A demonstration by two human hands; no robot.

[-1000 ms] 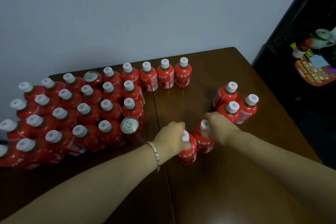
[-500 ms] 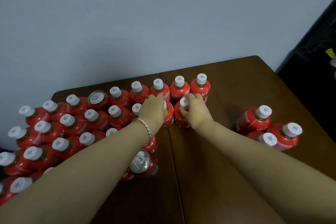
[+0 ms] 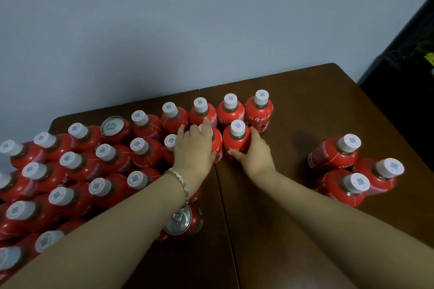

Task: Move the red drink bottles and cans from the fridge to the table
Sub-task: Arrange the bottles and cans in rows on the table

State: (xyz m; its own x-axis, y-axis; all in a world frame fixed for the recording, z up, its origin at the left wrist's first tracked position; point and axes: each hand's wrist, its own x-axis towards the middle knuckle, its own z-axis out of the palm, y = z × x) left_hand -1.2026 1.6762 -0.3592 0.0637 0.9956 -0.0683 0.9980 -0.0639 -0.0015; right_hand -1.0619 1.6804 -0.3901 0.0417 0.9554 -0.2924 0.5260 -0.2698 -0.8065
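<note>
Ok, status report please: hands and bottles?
Left hand grips left bottle. Right hand grips right bottle. Both upright on table, close to back row.

Plain room: bare wall (image 3: 164,30), wooden table (image 3: 305,101)

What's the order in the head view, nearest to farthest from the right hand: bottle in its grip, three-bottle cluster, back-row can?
1. Bottle in its grip, in the right hand.
2. Three-bottle cluster, to its right.
3. Back-row can, far left.
</note>
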